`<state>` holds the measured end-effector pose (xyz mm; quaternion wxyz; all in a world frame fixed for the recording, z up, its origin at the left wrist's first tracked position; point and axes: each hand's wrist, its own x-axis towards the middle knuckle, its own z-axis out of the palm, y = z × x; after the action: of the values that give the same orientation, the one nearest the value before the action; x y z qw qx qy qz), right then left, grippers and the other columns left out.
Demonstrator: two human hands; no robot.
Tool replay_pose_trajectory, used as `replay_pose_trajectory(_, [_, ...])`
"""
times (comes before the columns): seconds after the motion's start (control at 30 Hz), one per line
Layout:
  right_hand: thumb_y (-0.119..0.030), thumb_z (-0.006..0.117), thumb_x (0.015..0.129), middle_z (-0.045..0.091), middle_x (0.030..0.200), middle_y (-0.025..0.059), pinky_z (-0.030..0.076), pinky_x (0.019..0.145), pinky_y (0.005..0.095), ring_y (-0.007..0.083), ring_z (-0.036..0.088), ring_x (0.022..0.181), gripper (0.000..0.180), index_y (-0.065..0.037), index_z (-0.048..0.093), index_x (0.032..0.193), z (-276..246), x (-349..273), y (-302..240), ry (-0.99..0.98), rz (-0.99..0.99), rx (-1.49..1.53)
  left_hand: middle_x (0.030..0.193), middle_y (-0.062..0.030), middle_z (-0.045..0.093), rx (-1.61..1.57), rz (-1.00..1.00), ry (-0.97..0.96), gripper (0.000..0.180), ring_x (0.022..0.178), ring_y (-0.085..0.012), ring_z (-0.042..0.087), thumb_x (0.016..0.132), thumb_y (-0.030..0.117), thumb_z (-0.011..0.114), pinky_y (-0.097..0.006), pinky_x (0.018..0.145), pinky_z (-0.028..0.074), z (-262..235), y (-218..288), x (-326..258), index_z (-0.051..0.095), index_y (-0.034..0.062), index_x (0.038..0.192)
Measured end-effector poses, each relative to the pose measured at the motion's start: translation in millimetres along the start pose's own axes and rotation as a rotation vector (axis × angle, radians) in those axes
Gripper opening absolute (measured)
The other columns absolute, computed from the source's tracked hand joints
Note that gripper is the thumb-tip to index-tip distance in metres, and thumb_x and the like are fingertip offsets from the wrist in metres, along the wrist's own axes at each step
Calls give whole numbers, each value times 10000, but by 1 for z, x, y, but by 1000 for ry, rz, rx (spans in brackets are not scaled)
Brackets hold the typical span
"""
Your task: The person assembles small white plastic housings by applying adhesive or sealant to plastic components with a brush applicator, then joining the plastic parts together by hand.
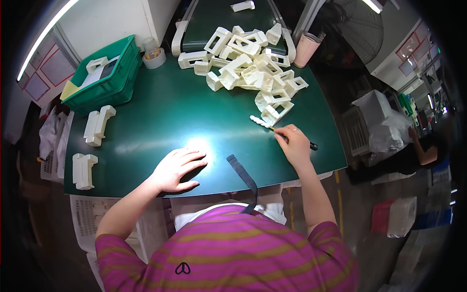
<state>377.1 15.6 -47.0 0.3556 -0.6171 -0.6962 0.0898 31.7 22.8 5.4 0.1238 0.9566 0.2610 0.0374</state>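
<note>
Right hand (295, 144) grips a slim tool (287, 135) at frame centre-right; it could slip, scattering the white plastic frames (253, 68). Left hand (176, 169) lies flat, fingers released, on the worktop (160, 107).

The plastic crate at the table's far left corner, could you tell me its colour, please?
Green; the plastic crate shows best in the head view.

- Two red-framed signs (46, 68) hang on the wall at the far left.
- Red-framed signs (413, 46) hang on the white wall at the upper right.
- A white wrapped package (403, 216) stands on the floor at the lower right, beside a red one (381, 217).
</note>
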Motion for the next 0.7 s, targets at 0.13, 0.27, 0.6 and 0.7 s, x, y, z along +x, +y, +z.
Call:
replay_pose_trajectory(0.13, [-105, 671, 695, 537, 755, 51, 458, 621, 307, 211, 545, 761, 140, -61, 598, 806, 15, 4, 15, 76, -78, -288, 1242, -87, 490, -67, -27, 56, 477, 1149, -282, 449, 721, 279, 643, -407, 956, 348, 3, -1, 10, 523, 107, 1149])
replay_pose_trajectory(0.27, [-84, 654, 673, 541, 796, 53, 458, 620, 339, 219, 531, 791, 169, -65, 535, 792, 12, 6, 25, 41, -104, -435, 1183, -118, 519, -236, -116, 249, 404, 1095, -307, 481, 731, 188, 629, -408, 929, 367, 26, 31, 28, 533, 58, 1101])
replay_pose_trajectory(0.6, [95, 423, 818, 511, 855, 64, 397, 667, 221, 124, 485, 735, 193, -15, 561, 896, -47, 9, -22, 211, -22, 840, 1219, -171, 509, -1016, -308, -471, 443, 1148, -293, 465, 921, 361, 412, -337, 963, 361, 79, 82, 35, 489, 35, 1210])
replay_pose_trajectory(0.7, [90, 415, 828, 524, 882, 94, 409, 678, 225, 134, 480, 707, 197, -5, 551, 934, -49, 6, 0, 206, 107, 1486, 1240, -191, 488, -857, -622, -618, 504, 1147, -320, 464, 909, 404, 411, -334, 969, 355, 97, 59, 8, 451, 26, 1241])
